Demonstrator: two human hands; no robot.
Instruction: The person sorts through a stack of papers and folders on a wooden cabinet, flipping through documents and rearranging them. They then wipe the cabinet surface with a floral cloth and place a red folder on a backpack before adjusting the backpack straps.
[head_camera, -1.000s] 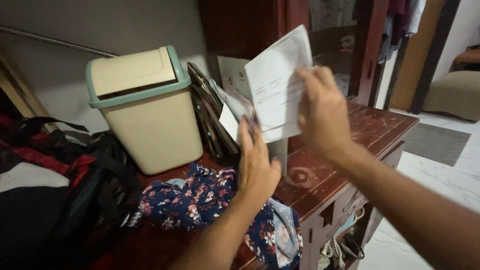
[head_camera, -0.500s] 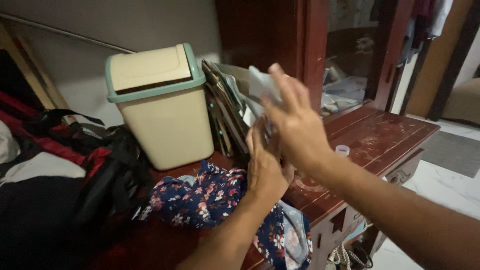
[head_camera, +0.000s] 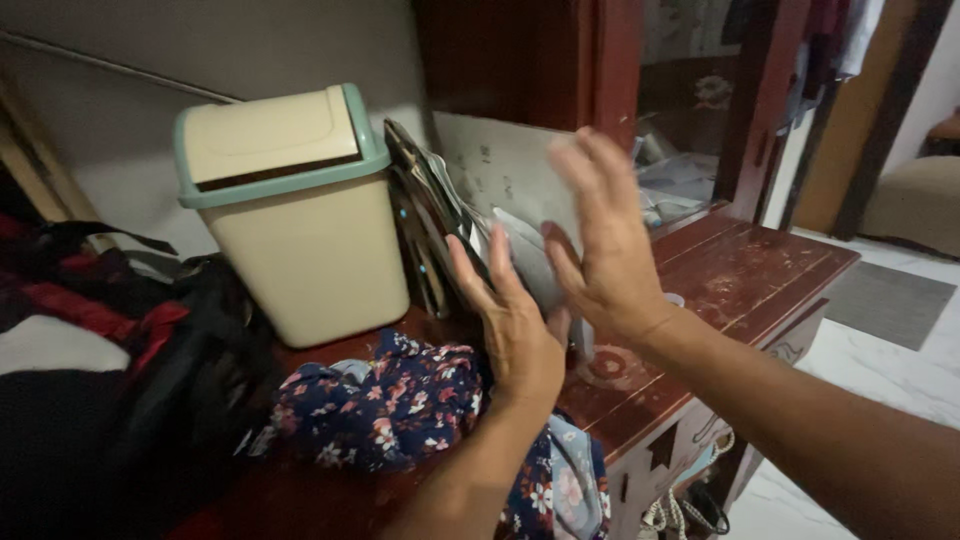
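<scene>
My left hand is raised with fingers spread, its fingertips against a stack of papers and booklets that leans upright beside a cream bin. My right hand, also flat with fingers apart, presses on the grey-white sheets at the front of that stack. Neither hand grips anything. The stack stands on a dark red wooden table, against a large pale sheet propped behind it.
A cream swing-lid bin with a green rim stands left of the stack. Dark floral cloth lies at the table's front. Black and red bags pile at the left. A wooden cabinet rises behind; tiled floor lies to the right.
One second ago my right hand held a printed sheet up. The sheet now rests in the leaning stack, and both hands have opened flat against it.
</scene>
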